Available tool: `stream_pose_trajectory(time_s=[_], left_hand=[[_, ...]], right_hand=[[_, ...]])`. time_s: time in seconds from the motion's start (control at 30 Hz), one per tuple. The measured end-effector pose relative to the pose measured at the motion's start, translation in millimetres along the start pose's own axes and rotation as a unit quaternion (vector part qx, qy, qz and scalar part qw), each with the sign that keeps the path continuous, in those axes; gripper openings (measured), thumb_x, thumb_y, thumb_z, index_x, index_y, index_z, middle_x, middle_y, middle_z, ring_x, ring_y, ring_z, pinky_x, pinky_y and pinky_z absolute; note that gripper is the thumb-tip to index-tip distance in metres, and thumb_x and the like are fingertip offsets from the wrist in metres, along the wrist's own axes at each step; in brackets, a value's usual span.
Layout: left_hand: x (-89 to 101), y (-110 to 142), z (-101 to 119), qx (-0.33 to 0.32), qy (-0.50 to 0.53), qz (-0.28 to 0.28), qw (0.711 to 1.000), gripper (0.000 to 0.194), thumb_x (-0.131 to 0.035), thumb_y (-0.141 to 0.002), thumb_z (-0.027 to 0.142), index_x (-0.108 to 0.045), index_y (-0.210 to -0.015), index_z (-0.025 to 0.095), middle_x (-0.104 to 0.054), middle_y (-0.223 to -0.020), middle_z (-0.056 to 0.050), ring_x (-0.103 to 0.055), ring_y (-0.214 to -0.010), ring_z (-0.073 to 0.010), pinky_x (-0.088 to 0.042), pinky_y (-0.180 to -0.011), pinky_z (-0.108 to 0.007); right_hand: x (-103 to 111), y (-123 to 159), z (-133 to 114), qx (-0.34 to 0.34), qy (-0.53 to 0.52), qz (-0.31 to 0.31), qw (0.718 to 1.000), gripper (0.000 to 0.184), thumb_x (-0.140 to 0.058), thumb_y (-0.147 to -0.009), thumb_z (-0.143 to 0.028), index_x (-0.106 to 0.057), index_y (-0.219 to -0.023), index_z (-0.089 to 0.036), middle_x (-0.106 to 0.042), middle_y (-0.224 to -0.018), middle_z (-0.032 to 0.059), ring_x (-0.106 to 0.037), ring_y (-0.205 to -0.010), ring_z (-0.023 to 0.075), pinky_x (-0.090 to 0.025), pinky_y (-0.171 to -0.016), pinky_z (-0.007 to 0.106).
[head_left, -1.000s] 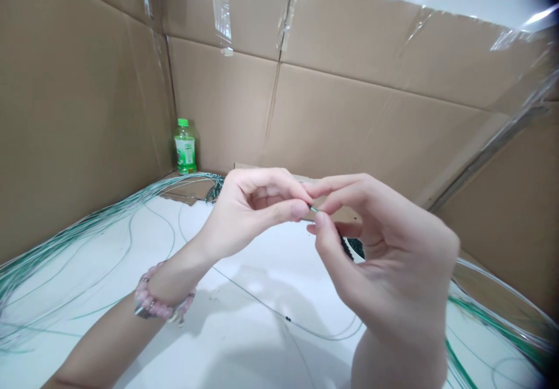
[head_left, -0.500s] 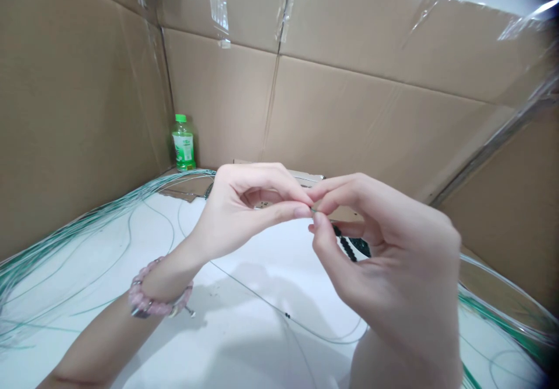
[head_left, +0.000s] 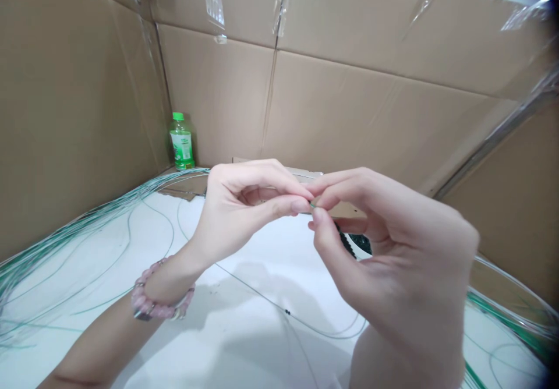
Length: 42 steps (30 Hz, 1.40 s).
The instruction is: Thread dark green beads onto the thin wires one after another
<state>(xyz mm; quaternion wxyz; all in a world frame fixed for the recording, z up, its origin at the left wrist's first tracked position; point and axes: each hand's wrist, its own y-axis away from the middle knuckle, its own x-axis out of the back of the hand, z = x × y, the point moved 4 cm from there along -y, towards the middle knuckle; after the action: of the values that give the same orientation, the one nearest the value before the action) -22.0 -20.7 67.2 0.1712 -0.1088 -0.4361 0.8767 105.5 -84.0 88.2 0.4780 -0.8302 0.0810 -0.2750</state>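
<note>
My left hand and my right hand meet fingertip to fingertip at mid-view, above the white tabletop. Each is closed in a pinch. A tiny length of thin green cord shows between the tips; the rest of it is covered by my fingers. Behind my right thumb hangs a strand of black beads, partly hidden by that hand. Below, a long thin cord runs across the tabletop in a loop, with small black beads on it.
Bundles of green and white cords lie along the left, with more green cords at the right. A bottle with a green cap stands in the back left corner. A dark heap sits behind my right hand. Cardboard walls enclose the table.
My right hand has tilted and shifted slightly to the right. A little more green shows between the fingertips. Both pinches stay closed, and the whole view has shifted slightly.
</note>
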Motion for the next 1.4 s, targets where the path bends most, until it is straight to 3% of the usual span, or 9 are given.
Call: stream_pose_trajectory(time_s=[0.3,0.47,0.6,0.8,1.0,1.23,1.4], left_hand=[[-0.1,1.4,2.4,-0.006,-0.025,-0.006,1.000,0.009,-0.072,-0.074,0.011,-0.075,-0.076,0.020,-0.069,-0.071,0.001,-0.064,-0.062,-0.0092,-0.053,-0.053,-0.017],[2.4,2.0,7.8,-0.058,-0.091,-0.001,0.994,0.013,-0.073,-0.072,0.009,-0.074,-0.077,0.020,-0.070,-0.073,0.001,-0.063,-0.065,-0.0093,-0.053,-0.055,-0.017],[3.6,0.9,9.9,-0.075,-0.104,-0.001,0.992,0.012,-0.070,-0.075,0.009,-0.074,-0.078,0.020,-0.071,-0.074,0.000,-0.064,-0.065,-0.0089,-0.051,-0.052,-0.016],[2.2,0.7,11.0,-0.062,-0.108,-0.010,0.992,0.015,-0.064,-0.080,0.009,-0.073,-0.082,0.020,-0.071,-0.078,0.000,-0.065,-0.066,-0.0094,-0.051,-0.051,-0.017],[3.2,2.0,12.9,-0.076,-0.159,0.039,0.984,0.009,-0.067,-0.078,0.010,-0.069,-0.076,0.018,-0.068,-0.073,0.001,-0.062,-0.064,-0.0077,-0.050,-0.051,-0.016],[4.9,0.6,15.3,-0.078,-0.196,-0.002,0.978,0.012,-0.065,-0.078,0.007,-0.066,-0.072,0.017,-0.067,-0.070,0.001,-0.061,-0.064,-0.0084,-0.048,-0.051,-0.018],[5.6,1.1,18.6,-0.115,-0.238,0.021,0.964,0.012,-0.065,-0.078,0.007,-0.065,-0.071,0.017,-0.066,-0.068,0.002,-0.059,-0.061,-0.0075,-0.047,-0.052,-0.019]], right_hand=[[0.8,0.1,-1.0,0.007,0.020,-0.001,1.000,0.017,-0.057,-0.072,-0.001,-0.060,-0.075,-0.017,-0.062,-0.076,-0.0008,-0.061,-0.074,0.0108,-0.055,-0.053,0.017],[-0.5,-1.2,-0.7,0.004,0.031,-0.019,0.999,0.014,-0.058,-0.074,-0.002,-0.061,-0.075,-0.016,-0.061,-0.074,-0.0002,-0.062,-0.073,0.0109,-0.055,-0.053,0.018],[0.8,-3.7,1.4,0.007,-0.004,-0.020,1.000,0.013,-0.060,-0.079,-0.003,-0.063,-0.079,-0.015,-0.065,-0.077,-0.0010,-0.063,-0.074,0.0093,-0.058,-0.059,0.016],[3.6,-6.4,9.9,-0.027,-0.084,-0.020,0.996,0.017,-0.062,-0.081,-0.006,-0.066,-0.078,-0.022,-0.069,-0.079,-0.0030,-0.067,-0.076,0.0115,-0.060,-0.067,0.022],[1.3,-8.5,14.2,-0.024,-0.066,-0.018,0.997,0.013,-0.065,-0.080,-0.010,-0.066,-0.076,-0.022,-0.069,-0.075,-0.0045,-0.067,-0.075,0.0122,-0.059,-0.071,0.024],[0.8,-8.4,17.7,-0.031,-0.076,-0.026,0.996,0.012,-0.067,-0.079,-0.011,-0.068,-0.076,-0.022,-0.072,-0.076,-0.0047,-0.067,-0.070,0.0111,-0.056,-0.065,0.021],[-2.3,-8.9,18.8,-0.052,-0.092,-0.022,0.994,0.008,-0.068,-0.078,-0.013,-0.070,-0.078,-0.022,-0.071,-0.076,-0.0048,-0.068,-0.072,0.0109,-0.059,-0.069,0.020]])
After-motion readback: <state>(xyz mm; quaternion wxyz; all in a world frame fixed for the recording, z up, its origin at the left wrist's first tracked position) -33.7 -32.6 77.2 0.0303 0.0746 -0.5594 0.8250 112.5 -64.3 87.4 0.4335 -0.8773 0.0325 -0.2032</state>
